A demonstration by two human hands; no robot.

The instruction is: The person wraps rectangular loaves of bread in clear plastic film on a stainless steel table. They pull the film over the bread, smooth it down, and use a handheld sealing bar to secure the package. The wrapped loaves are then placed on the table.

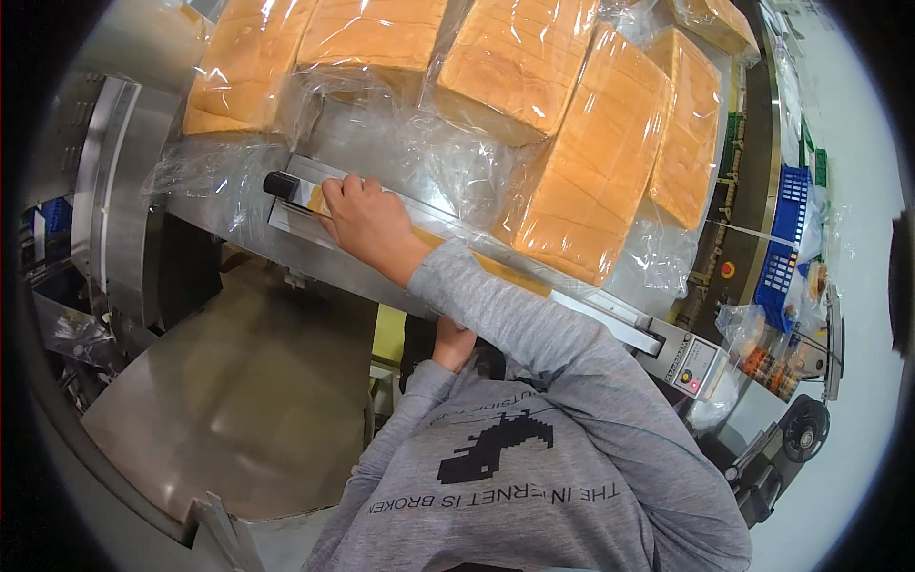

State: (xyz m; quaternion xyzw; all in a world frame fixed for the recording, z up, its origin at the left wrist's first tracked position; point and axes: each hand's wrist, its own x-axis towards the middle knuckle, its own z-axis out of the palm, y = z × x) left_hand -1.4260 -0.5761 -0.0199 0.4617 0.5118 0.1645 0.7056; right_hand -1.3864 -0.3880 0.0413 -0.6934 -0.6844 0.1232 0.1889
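Note:
My right hand [367, 224] reaches across my body with its fingers curled over the long metal pressing arm of an impulse bag sealer [486, 262], close to the arm's black end knob [278, 184]. Clear plastic bag film [410, 143] lies along the far side of the sealer, and a loose bag mouth [224, 191] hangs over its left end. My left hand [452, 345] is held near my waist, its fingers hidden beneath my right sleeve. Just beyond the sealer rests a large bagged bread loaf [591, 157], sliced across.
More bagged loaves [519, 62] are lined up along the far side of the metal worktop. At the sealer's right end sits its control box [681, 362] with a knob and a lit red light. A blue plastic basket [786, 238] stands at far right.

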